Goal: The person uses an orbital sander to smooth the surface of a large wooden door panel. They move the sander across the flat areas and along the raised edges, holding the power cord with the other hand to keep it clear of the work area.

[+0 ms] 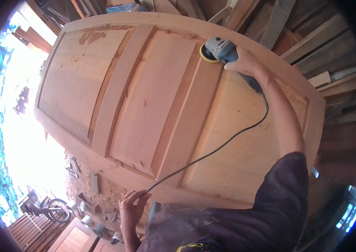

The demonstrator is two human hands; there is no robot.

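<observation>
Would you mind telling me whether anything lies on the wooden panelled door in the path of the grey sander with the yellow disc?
Nothing visible does. The right hand grips the grey sander with the yellow disc on the wooden panelled door, whose surface around it is bare. Its black cord trails back to the left hand.

My own body, as seen from above:

- Shirt (270, 201): dark, purplish-black cloth, short-sleeved, loosely creased, lightly dusted pale across the chest.
- Right sleeve (289, 168): part of the shirt, ends above the elbow; forearm beyond it bare.
- Left grip (131, 206): bare, no glove, ring or watch visible; left of the shirt's chest.
- Right grip (245, 63): bare, ungloved; far above the sleeve's hem.
- Yellow stitching or print (190, 247): small patch, bottom of the shirt; detail unclear.
</observation>
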